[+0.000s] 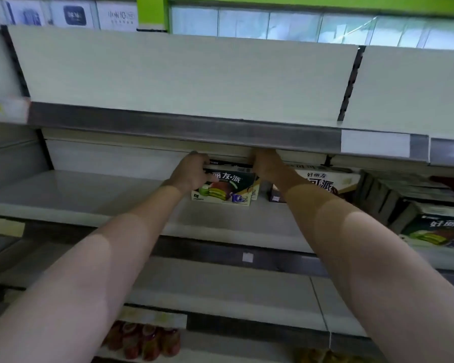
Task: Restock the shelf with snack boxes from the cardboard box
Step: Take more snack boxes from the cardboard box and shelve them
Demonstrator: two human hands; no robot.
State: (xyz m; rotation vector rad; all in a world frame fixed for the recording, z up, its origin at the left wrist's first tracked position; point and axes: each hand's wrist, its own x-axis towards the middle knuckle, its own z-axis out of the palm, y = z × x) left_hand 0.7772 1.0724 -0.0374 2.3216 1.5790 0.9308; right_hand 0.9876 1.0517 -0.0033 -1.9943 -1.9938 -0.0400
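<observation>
Head view: white-and-green cardboard snack box (227, 188) upright at the back of the grey metal middle shelf (71, 195), gripped at its left end by left hand (192, 174). Right hand (266, 163) at its right end, fingers hidden under the grey upper shelf lip (194, 129); grip impossible to tell. More boxes (325, 182) right of it, partly covered by the forearm.

My hands are on a glossy printed cardboard snack box (224, 188); the shelf (76, 195) under it looks like smooth, matt painted metal.

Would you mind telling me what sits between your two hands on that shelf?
In the head view, a green snack box stands on the shelf between them; the left hand grips its left end, the right hand its top right.
</observation>
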